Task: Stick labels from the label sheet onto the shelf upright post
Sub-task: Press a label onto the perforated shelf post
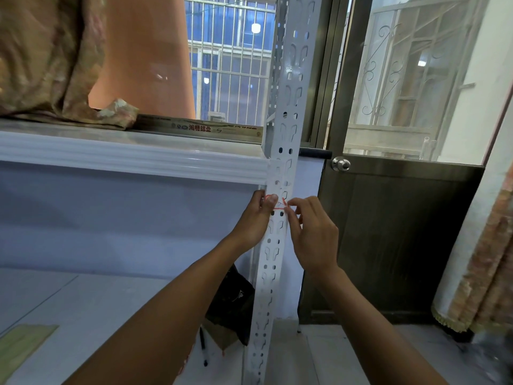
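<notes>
Head: label (pixel 275 203), seemingly, between hands (pixel 251 221) (pixel 313 235)

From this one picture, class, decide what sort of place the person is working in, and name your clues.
Probably a lived-in room, perhaps a home: a barred window, a door with a round knob and a patterned curtain surround the shelf upright post.

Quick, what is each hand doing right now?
Left hand: pinches the red-edged white label against the white perforated metal post.
Right hand: pinches the label's other edge.
</notes>
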